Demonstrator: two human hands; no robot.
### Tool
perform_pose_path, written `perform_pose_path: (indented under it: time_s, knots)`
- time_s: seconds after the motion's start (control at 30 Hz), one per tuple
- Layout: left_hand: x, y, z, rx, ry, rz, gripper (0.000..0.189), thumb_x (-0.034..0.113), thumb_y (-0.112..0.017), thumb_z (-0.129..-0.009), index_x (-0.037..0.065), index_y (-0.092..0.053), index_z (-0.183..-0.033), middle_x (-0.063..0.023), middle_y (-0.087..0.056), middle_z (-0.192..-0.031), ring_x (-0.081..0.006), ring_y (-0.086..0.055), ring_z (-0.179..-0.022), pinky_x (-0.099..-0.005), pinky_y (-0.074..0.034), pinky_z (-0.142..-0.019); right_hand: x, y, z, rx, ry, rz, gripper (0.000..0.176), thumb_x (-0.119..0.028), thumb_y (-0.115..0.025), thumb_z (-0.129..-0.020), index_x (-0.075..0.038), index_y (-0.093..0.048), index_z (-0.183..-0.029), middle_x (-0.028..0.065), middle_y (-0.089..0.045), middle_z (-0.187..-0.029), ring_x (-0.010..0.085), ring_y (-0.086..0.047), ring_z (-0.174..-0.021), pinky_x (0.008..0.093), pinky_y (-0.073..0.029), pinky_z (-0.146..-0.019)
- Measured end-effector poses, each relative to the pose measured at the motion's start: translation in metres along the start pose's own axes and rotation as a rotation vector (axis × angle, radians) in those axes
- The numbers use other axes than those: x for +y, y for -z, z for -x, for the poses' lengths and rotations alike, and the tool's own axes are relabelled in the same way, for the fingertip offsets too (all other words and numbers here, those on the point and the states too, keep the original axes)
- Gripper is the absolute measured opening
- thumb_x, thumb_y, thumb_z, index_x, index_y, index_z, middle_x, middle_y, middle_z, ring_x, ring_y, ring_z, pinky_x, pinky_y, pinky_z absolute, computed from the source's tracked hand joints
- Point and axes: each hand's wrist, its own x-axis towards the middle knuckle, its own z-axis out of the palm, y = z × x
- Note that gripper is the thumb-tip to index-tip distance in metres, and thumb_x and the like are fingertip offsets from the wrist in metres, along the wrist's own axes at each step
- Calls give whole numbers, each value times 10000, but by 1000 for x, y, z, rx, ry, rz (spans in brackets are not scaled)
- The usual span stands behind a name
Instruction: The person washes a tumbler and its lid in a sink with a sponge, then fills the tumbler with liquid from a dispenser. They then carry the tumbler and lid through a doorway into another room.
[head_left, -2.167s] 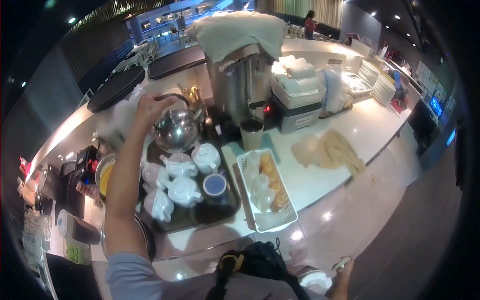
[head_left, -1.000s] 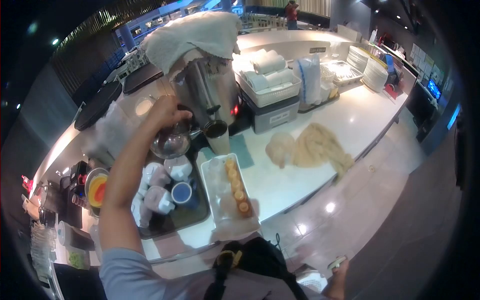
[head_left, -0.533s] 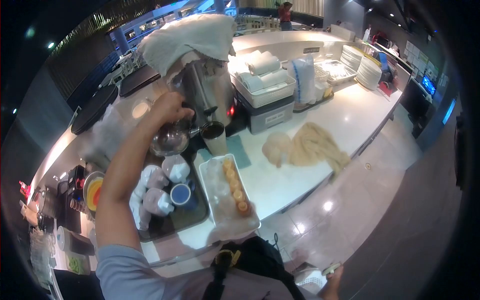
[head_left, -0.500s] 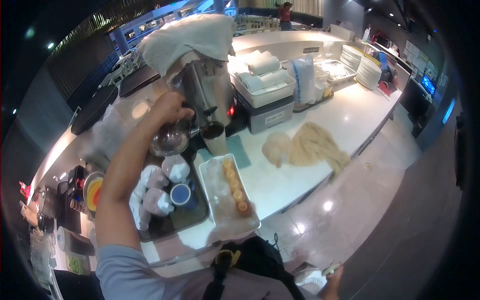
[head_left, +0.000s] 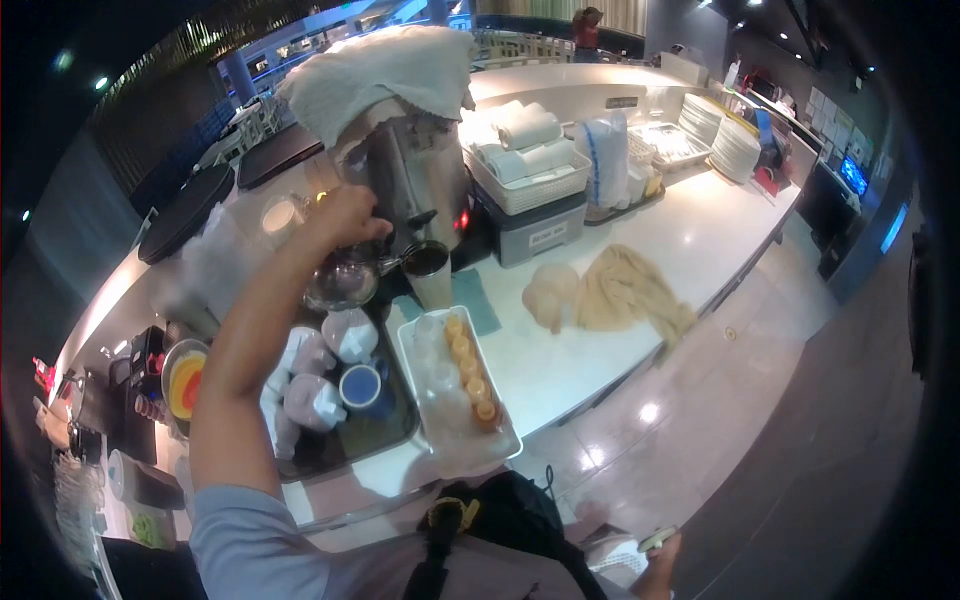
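My left hand (head_left: 352, 216) is closed over the top of a rounded, shiny teapot (head_left: 342, 284), whose spout points right at the rim of a tall light cup (head_left: 432, 285). A dark round opening shows at the cup's top; whether liquid is flowing I cannot make out. Close behind stands a metal urn (head_left: 425, 180) with a red light, draped with a white towel (head_left: 385, 75). At the lower right my right hand (head_left: 658, 572) is closed on a small pale greenish object (head_left: 657, 538), beside a white perforated basket (head_left: 622, 560).
A dark tray (head_left: 375, 438) holds several wrapped cups (head_left: 315, 400) and a blue-lined mug (head_left: 362, 388). Beside it, a white tray (head_left: 505, 440) holds a row of small amber-topped containers (head_left: 463, 362). Rightward lie a tan cloth (head_left: 630, 290), a basket of rolled towels (head_left: 525, 180) and stacked plates (head_left: 735, 148).
My left hand and the teapot stay almost in place, the spout still at the cup. My right hand has shifted very slightly.
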Motion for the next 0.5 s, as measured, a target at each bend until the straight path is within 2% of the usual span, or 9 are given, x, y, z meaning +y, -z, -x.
perform_pose_path:
  time_s: [0.17,0.23,0.37,0.5]
  knots:
    - [-2,-4,10,-6,71,41,445,401,-795,-748,-16,-733,-889,-236,-707,-883,-394,-694,-861,-475,-551,-788,-6,-7,6,31,10,32,358,-404,-503,-956,-64,-612,-925,83,-629,-776,246,-623,-713,403,-526,-625]
    - [-6,-8,19,52,94,98,440,408,-794,-755,-10,-735,-882,-233,-707,-866,-393,-695,-844,-469,-550,-770,-6,-8,6,32,35,54,347,-389,-498,-961,-63,-612,-926,86,-633,-785,249,-628,-726,403,-531,-640]
    - [-26,-27,37,134,152,229,435,422,-789,-767,11,-744,-903,-214,-705,-809,-379,-697,-799,-451,-546,-738,-4,-7,-7,-68,-28,51,340,-377,-485,-970,-61,-609,-969,97,-643,-795,256,-631,-727,414,-535,-663]
    - [-43,-39,58,206,248,485,411,418,-787,-766,32,-763,-904,-177,-716,-772,-302,-711,-735,-411,-538,-701,-6,-21,-18,-90,-33,105,347,-385,-477,-975,-64,-604,-1006,99,-650,-803,257,-629,-724,424,-534,-679]
